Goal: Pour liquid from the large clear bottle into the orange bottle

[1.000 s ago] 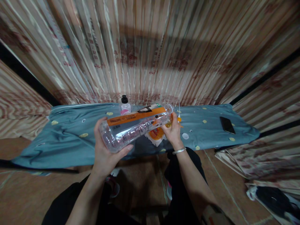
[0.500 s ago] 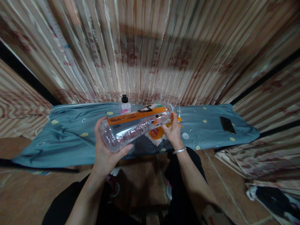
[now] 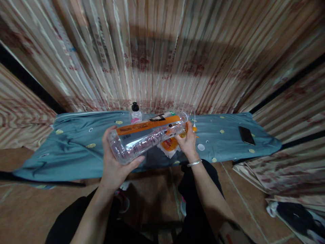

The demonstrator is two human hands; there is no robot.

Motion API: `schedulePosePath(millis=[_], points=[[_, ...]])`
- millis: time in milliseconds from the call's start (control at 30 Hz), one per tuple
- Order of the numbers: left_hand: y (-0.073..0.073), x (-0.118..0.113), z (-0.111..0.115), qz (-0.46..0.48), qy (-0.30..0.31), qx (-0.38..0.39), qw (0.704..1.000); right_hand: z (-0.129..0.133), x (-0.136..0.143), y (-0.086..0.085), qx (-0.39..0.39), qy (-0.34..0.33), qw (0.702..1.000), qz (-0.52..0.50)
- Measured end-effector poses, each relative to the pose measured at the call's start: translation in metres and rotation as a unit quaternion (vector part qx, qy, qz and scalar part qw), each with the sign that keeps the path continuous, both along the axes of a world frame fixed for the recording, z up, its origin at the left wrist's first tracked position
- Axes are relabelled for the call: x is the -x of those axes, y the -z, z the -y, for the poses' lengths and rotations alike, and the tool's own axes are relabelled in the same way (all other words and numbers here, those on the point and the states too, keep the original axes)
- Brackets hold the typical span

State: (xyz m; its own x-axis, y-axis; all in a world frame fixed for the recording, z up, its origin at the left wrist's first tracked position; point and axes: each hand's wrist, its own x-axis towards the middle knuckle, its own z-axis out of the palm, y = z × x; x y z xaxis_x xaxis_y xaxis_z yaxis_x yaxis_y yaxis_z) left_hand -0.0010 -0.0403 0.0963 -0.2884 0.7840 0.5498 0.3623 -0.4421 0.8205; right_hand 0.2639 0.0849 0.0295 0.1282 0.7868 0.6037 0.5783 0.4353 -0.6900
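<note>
Pleated curtain (image 3: 157,51) with reddish floral print backs a narrow table spread with teal cloth (image 3: 76,149); head view. Large clear plastic bottle (image 3: 137,144), orange-banded, is held aslant above the cloth, its neck toward the right. Left hand (image 3: 115,162) is clamped around its base. Right hand (image 3: 187,142), silver bracelet (image 3: 194,163) at the wrist, is curled at the neck end; whether it grips the neck or the amber container (image 3: 183,132) just there cannot be told. Behind the large bottle, and partly hidden by it, stands a small black-capped bottle (image 3: 135,113). Below lies an orange-labelled item (image 3: 169,145) on ragged white paper (image 3: 170,155), likewise partly covered. Just beside the right hand: an orange-collared pump (image 3: 194,129) and white round cap (image 3: 200,147). Well apart, far right: a black smartphone (image 3: 246,135).
</note>
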Motion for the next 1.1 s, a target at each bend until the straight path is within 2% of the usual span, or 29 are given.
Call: schedulePosePath(millis=[200, 767, 1100], points=[[0.0005, 0.0004, -0.0006, -0.017, -0.021, -0.021, 0.999, 0.0003, 0.0004, -0.0005, -0.011, -0.003, 1.000, 0.004], [0.0012, 0.0029, 0.0005, 0.000, 0.000, 0.003, 1.000, 0.0012, 0.0009, -0.0019, -0.011, 0.006, 1.000, 0.004], [0.0061, 0.0025, -0.0027, -0.032, -0.014, -0.053, 0.998, 0.0005, -0.0002, -0.0001, -0.016, 0.000, 1.000, 0.013]])
